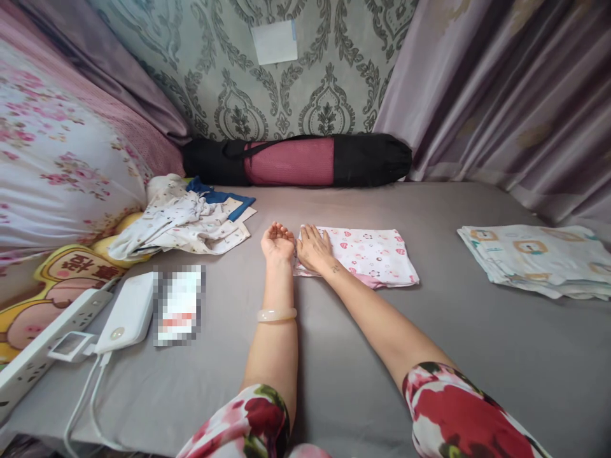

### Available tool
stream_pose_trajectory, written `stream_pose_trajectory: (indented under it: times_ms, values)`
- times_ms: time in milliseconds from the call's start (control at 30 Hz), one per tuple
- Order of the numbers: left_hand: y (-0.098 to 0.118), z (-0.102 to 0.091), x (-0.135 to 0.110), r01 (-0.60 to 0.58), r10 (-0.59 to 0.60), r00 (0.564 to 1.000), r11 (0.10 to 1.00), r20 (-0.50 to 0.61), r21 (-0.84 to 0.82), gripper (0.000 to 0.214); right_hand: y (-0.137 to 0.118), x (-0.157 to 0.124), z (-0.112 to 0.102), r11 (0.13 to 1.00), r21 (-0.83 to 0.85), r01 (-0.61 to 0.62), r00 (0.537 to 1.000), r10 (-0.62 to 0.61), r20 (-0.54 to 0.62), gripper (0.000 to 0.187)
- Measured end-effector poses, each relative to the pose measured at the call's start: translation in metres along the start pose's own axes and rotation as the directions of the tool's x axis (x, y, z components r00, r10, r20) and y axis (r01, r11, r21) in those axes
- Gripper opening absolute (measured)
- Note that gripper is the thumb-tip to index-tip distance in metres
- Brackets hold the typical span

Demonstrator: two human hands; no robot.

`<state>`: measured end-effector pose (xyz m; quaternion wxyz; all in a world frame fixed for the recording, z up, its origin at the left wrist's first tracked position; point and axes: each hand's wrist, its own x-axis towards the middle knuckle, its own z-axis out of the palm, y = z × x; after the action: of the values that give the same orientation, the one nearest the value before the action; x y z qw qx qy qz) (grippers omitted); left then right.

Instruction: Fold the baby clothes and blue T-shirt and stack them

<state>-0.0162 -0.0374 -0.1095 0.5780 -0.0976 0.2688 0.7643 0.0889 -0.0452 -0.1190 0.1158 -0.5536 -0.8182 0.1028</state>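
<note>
A folded white cloth (pixel 375 251) with pink and red prints lies flat on the grey bed sheet, a bit of pink showing at its lower edge. My right hand (pixel 314 250) rests palm down on the cloth's left end, fingers stretched out. Just left of that end, my left hand (pixel 278 242) lies palm up with its fingers loosely curled, and no object shows in it. Whether it touches the cloth's edge I cannot tell. A pale bangle (pixel 277 315) circles my left forearm.
A stack of folded printed cloths (pixel 534 254) lies at the right. Rumpled white clothing (pixel 184 219) sits at the left, above a white power bank (pixel 128 312) with cables and a power strip (pixel 52 343). Along the wall lies a black and pink long bag (pixel 291 162).
</note>
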Motion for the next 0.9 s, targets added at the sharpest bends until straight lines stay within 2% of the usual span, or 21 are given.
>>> stream_pose_trajectory:
  times_ms: [167,333,567,633,700,800,900]
  values:
    - [0.0,0.0,0.002,-0.013,0.013,1.0,1.0,0.026,0.004,0.021,0.0,0.0,0.005,1.0,-0.012,-0.005,0.999,0.004,-0.046,0.056]
    - [0.001,-0.001,0.003,-0.046,0.043,0.998,0.997,0.054,0.057,0.02,-0.004,-0.016,0.007,0.999,-0.019,0.039,0.997,-0.04,-0.06,0.057]
    - [0.002,-0.001,0.0,-0.047,0.045,0.998,0.998,0.054,0.041,0.019,-0.009,-0.027,0.007,0.998,-0.003,0.06,0.998,-0.06,-0.035,0.055]
    - [0.0,0.002,-0.001,-0.073,0.068,0.996,0.994,0.061,0.082,0.018,-0.007,-0.027,0.003,0.998,0.017,0.058,0.998,-0.058,-0.011,0.055]
    - [-0.006,0.005,-0.003,-0.117,0.103,0.991,0.975,0.081,0.189,0.016,-0.004,-0.029,-0.003,0.998,0.037,0.048,0.999,-0.048,-0.005,0.055]
    - [-0.02,0.008,-0.005,-0.24,0.172,0.967,0.856,0.187,0.458,0.011,0.007,-0.035,-0.012,1.0,0.027,0.013,0.999,-0.012,-0.029,0.056]
    - [-0.038,0.005,-0.006,-0.432,0.222,0.898,0.604,0.379,0.67,0.01,0.022,-0.041,-0.017,1.0,-0.01,-0.019,0.999,0.019,-0.026,0.056]
